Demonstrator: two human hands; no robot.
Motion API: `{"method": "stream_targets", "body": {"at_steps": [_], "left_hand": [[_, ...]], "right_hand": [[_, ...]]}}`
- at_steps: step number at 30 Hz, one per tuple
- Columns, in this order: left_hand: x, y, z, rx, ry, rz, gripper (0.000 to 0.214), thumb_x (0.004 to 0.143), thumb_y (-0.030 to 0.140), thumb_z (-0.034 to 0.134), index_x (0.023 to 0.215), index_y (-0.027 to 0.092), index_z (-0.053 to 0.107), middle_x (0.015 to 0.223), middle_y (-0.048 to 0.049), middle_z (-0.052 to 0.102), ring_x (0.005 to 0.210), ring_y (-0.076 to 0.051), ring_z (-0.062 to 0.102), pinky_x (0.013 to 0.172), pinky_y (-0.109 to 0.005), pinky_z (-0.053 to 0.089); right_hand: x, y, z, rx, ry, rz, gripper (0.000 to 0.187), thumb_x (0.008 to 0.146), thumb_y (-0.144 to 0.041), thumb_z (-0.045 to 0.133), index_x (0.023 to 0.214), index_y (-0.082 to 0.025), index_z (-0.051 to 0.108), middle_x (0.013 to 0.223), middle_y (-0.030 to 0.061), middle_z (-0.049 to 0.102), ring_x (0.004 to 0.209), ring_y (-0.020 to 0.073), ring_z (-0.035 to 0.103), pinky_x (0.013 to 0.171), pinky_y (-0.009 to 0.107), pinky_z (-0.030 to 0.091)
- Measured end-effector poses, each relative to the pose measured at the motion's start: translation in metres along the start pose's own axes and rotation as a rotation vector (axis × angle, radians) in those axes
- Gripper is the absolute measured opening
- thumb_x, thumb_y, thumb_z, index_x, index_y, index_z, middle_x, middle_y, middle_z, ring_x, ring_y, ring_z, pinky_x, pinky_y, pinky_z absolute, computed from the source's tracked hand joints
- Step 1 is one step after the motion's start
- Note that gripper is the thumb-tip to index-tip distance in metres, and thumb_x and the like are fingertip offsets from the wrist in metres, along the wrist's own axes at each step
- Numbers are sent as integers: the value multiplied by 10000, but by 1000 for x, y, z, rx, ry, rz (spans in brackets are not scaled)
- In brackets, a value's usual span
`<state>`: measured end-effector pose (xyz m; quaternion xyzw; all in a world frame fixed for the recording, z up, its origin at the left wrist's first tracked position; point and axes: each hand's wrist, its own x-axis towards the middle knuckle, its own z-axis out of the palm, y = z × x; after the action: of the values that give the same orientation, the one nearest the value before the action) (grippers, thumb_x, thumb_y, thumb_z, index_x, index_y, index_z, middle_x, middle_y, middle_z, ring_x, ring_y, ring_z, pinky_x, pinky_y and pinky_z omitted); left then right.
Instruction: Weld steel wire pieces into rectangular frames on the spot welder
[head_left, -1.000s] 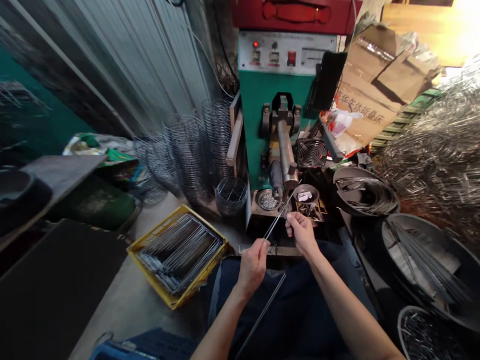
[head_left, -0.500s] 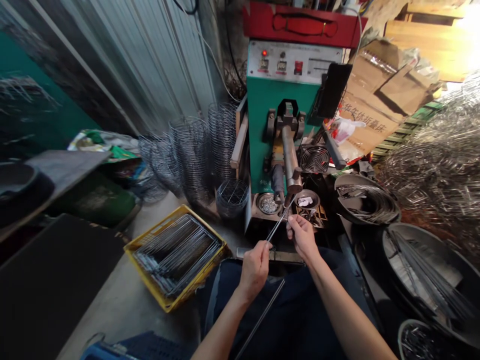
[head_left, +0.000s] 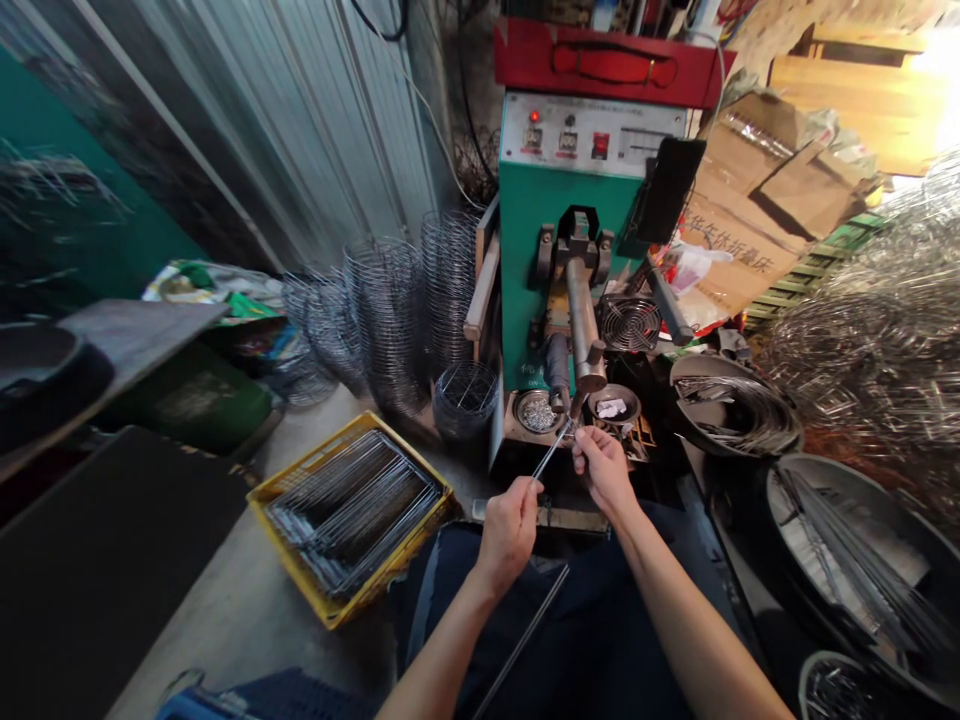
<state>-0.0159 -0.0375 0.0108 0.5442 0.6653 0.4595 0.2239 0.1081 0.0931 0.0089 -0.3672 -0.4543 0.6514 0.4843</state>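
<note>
My left hand (head_left: 511, 525) is closed around a thin metal rod (head_left: 551, 453), which slants up and away toward the welding machine's electrodes. My right hand (head_left: 604, 468) is pinched just beside the rod's far end; whatever lies between its fingertips is too small to make out. Right above the fingertips is the lower electrode tip (head_left: 577, 403), under the thick metal arm (head_left: 585, 320) of the green spot welder (head_left: 517, 260). Across my lap lies another thin metal rod (head_left: 525, 640), apart from both hands.
A yellow crate (head_left: 330, 610) of bent wire pieces stands at left, with stacked wire baskets (head_left: 386, 320) behind. Beside the electrodes are a bowl of small metal parts (head_left: 538, 412) and a second bowl (head_left: 634, 400). Large pans (head_left: 787, 560) of wire line the right side.
The rod's far end has come down and back from the electrode toward my right fingertips. Both hands keep nearly the same place, and the view has tilted slightly.
</note>
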Motion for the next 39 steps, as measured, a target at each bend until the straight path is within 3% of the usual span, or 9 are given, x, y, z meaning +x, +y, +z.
{"method": "stream_targets", "body": {"at_steps": [14, 20, 25, 33, 39], "left_hand": [[4, 3, -4, 21, -39, 11, 313, 985, 304, 371, 879, 178, 637, 666, -8, 631, 557, -126, 546, 566, -223, 376], [23, 0, 8, 31, -42, 57, 307, 982, 295, 375, 884, 179, 642, 711, -22, 660, 622, -134, 596, 592, -220, 385], [38, 1, 7, 24, -40, 64, 320, 976, 291, 374, 869, 178, 653, 692, -19, 662, 599, -131, 589, 593, -223, 387], [40, 3, 1, 14, -59, 9, 346, 971, 347, 394, 859, 166, 668, 585, 19, 572, 511, -111, 500, 540, -224, 354], [47, 2, 1, 41, -53, 50, 338, 974, 297, 383, 892, 161, 682, 685, -11, 657, 581, -115, 563, 588, -216, 396]], "right_hand": [[2, -4, -2, -1, 8, 44, 386, 699, -475, 773, 615, -181, 538, 508, -51, 494, 383, 48, 365, 350, 173, 271], [14, -7, -17, -40, 36, 31, 442, 690, -533, 770, 612, -189, 504, 473, -65, 468, 359, 46, 352, 325, 166, 258], [25, -12, -16, -19, 38, 40, 452, 663, -523, 794, 610, -181, 502, 482, -66, 458, 370, 43, 368, 334, 157, 273], [31, -11, -17, -28, -6, 73, 413, 686, -499, 782, 623, -177, 530, 490, -53, 471, 383, 49, 366, 345, 167, 275], [16, -18, -41, -137, -39, 123, 480, 686, -603, 764, 690, -175, 546, 544, -44, 498, 416, 57, 391, 373, 170, 297]]}}
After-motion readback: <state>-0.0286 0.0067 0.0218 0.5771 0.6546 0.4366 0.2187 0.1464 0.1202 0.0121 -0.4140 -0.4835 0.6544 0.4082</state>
